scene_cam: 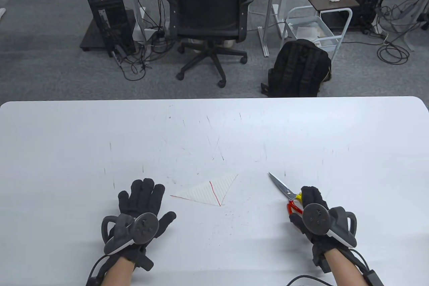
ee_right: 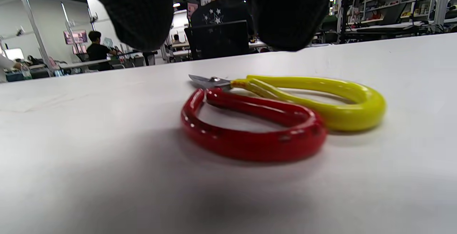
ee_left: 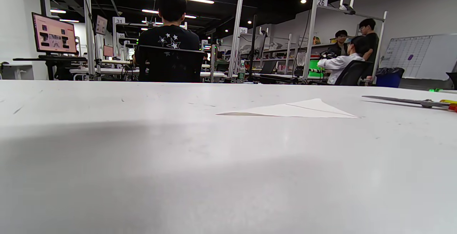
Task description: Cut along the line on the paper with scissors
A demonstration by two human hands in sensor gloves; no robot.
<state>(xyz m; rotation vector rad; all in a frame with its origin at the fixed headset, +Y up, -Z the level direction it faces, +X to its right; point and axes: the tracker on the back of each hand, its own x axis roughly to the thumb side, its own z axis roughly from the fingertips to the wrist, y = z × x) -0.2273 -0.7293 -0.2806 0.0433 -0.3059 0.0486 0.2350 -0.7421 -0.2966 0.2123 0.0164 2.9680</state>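
Note:
A white triangular paper [scene_cam: 209, 192] with a red line across it lies flat on the white table [scene_cam: 214, 131] near the front middle; it also shows in the left wrist view [ee_left: 292, 110]. Scissors [scene_cam: 283, 188] with one red and one yellow handle loop [ee_right: 282, 116] lie flat on the table, blades closed and pointing away to the left. My right hand [scene_cam: 313, 207] hovers over the handles; its fingers [ee_right: 142, 9] hang above the loops without touching them. My left hand [scene_cam: 144, 202] rests flat on the table left of the paper, fingers spread.
Beyond the table's far edge stand an office chair [scene_cam: 209, 14], a black backpack [scene_cam: 300, 68], a computer tower [scene_cam: 107, 14] and a small cart [scene_cam: 318, 31]. The tabletop has fine scratch marks.

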